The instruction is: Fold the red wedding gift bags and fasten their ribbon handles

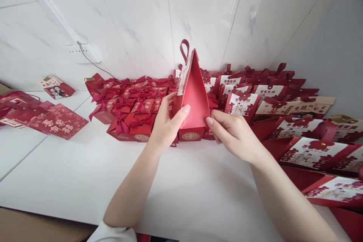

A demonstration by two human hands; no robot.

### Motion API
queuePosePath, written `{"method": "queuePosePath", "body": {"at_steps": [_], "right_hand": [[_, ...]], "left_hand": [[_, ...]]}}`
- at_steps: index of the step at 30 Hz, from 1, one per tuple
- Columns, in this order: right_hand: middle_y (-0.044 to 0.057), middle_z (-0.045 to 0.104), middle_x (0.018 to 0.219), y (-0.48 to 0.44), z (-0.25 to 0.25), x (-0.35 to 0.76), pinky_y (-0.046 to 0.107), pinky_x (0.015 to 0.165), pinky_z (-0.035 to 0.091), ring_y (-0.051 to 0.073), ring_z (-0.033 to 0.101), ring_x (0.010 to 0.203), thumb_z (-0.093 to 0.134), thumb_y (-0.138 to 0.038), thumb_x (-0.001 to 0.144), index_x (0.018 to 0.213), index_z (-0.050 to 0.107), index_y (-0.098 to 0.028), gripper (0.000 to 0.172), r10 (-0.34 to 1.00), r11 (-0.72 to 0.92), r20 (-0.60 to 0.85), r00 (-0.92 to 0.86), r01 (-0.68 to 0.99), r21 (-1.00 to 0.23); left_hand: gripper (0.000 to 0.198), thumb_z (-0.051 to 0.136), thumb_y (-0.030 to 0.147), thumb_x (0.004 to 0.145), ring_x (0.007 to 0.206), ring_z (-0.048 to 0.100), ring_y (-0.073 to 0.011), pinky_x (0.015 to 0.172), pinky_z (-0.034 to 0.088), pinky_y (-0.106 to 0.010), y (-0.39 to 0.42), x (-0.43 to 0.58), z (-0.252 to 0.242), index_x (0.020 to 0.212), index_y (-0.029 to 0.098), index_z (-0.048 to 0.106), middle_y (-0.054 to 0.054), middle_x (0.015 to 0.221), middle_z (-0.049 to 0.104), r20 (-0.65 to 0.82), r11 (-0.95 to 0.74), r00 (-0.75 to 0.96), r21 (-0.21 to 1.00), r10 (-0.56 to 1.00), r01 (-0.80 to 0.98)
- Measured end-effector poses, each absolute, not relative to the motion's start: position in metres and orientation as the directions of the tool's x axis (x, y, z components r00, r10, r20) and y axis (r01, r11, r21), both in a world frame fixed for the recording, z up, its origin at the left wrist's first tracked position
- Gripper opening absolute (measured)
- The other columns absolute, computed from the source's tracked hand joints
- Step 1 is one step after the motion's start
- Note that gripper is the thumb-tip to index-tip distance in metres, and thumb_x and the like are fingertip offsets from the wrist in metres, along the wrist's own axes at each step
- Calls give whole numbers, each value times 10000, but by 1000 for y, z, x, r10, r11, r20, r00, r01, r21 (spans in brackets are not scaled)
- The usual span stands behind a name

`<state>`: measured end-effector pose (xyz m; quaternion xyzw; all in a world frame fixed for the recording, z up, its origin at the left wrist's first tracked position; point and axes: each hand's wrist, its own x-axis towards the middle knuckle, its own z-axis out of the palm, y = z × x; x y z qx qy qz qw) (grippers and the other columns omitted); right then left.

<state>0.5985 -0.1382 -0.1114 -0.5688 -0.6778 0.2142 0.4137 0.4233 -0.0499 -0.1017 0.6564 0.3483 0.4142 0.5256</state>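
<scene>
The left hand's (167, 124) grip is closed on the left side of a red paper bag (197, 100), its thumb lying over the near edge and its fingers behind, while the right hand's (236, 131) grip pinches the bag's lower right corner between thumb and fingers. The bag is held up over the back part of the desk (73, 176), midway along it, its triangular open side facing the person and a dark red loop handle (185, 48) standing near its peak. Whether it touches the red box (190, 135) with a gold medallion just below is hard to tell. Behind and left of it, small ribbon-tied boxes (145, 106) sit in packed rows toward the desk's back edge. Printed bags (243, 104) fill the back right corner and run down the right side toward the front edge. Near the left end lie a dark red bag (61, 121) with white characters and, by the back edge, a small carton (58, 87). A cable (95, 64) hangs from a socket (84, 53) on the tiled wall (136, 19).
</scene>
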Motion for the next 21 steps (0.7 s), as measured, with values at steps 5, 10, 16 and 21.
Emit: {"method": "queuePosePath", "body": {"at_steps": [5, 10, 16, 21], "right_hand": [[-56, 485, 559, -137, -115, 595, 258, 518, 333, 102, 453, 499, 363, -436, 1021, 705, 348, -228, 378, 969, 217, 246, -17, 530, -820], [-65, 540, 554, -130, -122, 590, 245, 531, 400, 103, 506, 480, 356, -472, 1017, 727, 361, -233, 375, 990, 134, 137, -23, 401, -906], [-70, 523, 513, -128, -126, 589, 246, 554, 411, 103, 511, 480, 393, -424, 1013, 698, 373, -228, 372, 986, 154, 169, -2, 416, -896], [-65, 498, 510, -128, -124, 589, 242, 527, 395, 100, 498, 474, 413, -462, 1001, 673, 378, -224, 407, 977, 179, 211, 35, 404, -897]], "left_hand": [[526, 594, 485, 876, 1265, 530, -266, 995, 480, -403, -49, 425, -106, 1324, 233, 483, -102, 1387, 537, 258, -282, 358, 959, 897, 15], [537, 654, 435, 842, 1337, 454, -290, 1083, 404, -472, -45, 424, -111, 1328, 255, 511, -100, 1400, 521, 378, -418, 287, 904, 880, 90], [538, 664, 423, 834, 1333, 457, -286, 1084, 399, -469, -45, 422, -110, 1327, 263, 518, -91, 1394, 525, 388, -432, 293, 896, 874, 102], [551, 674, 424, 823, 1327, 465, -287, 1077, 413, -462, -48, 424, -110, 1326, 265, 516, -91, 1391, 531, 371, -413, 312, 907, 874, 79]]}}
